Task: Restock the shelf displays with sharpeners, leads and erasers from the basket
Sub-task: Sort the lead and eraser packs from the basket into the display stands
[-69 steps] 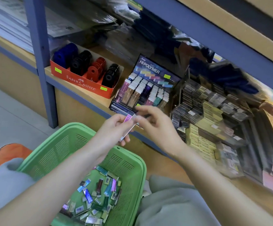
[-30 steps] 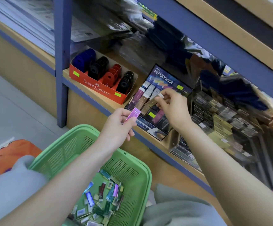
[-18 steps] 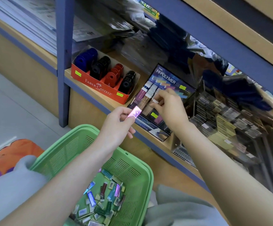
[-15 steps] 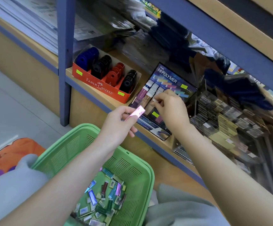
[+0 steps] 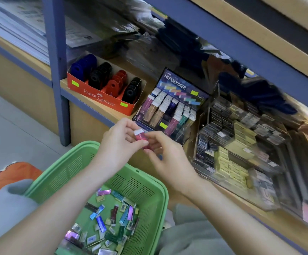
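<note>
A person's left hand (image 5: 119,142) pinches a small pink pack (image 5: 140,136) with a white end between thumb and fingers. The right hand (image 5: 169,161) meets it from the other side, thumb and forefinger closed on the pack's lower end, the other fingers loosely curled. The pack is held in the air just in front of the shelf (image 5: 94,106), above the far rim of a green basket (image 5: 142,186) and just below the dark Hi-Polymer display (image 5: 173,100), where rows of coloured packs stand upright. Loose packs (image 5: 103,223) in pink, blue, green and silver litter the basket's floor. Left of the display on the same shelf sits a red Faber-Castell box (image 5: 99,97) holding blue, black and red sharpeners (image 5: 98,74); to the display's right stands a clear rack (image 5: 228,137) stacked with small boxes, blurred
</note>
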A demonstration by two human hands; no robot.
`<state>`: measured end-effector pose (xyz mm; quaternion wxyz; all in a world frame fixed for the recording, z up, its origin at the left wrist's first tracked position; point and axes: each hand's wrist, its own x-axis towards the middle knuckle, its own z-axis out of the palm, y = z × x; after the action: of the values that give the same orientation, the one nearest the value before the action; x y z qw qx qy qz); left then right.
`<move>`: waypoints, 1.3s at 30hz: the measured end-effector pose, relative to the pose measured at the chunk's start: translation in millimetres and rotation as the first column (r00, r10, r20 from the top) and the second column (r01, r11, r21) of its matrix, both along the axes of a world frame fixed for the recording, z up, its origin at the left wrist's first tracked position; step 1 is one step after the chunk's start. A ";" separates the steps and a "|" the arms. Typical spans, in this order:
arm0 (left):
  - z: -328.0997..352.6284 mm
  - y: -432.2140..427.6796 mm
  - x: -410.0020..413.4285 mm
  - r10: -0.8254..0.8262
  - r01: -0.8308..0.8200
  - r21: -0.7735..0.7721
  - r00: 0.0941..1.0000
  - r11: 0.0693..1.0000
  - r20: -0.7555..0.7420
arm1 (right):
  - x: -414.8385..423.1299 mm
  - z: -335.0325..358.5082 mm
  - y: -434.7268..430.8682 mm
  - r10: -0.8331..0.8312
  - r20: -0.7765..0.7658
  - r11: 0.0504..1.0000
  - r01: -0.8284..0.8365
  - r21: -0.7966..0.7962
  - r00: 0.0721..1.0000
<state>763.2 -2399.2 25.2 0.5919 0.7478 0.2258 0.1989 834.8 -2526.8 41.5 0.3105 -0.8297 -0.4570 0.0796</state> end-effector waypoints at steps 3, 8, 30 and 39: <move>-3.4 -10.2 -4.7 -0.036 0.032 0.082 0.998 0.996 0.049 | -5.8 -5.0 -7.4 -0.051 -0.078 0.998 0.052 0.019 0.996; -10.5 -23.8 -13.3 -0.162 0.124 0.320 0.982 0.939 0.095 | -9.1 -14.7 -18.2 -0.056 -0.148 0.998 0.061 0.028 0.987; -10.4 20.6 56.2 -0.113 0.255 0.802 0.966 0.540 -0.232 | 93.9 49.4 37.0 -0.294 0.128 0.922 0.246 0.298 0.947; -15.3 32.4 62.4 -0.149 0.238 0.827 0.971 0.509 -0.188 | 118.4 55.6 76.6 -0.118 0.296 0.982 0.155 -0.108 0.948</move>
<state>825.6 -2366.8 9.9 0.1641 0.9687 0.0437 0.1811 953.2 -2450.2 97.1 0.1908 -0.8805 -0.4326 -0.0345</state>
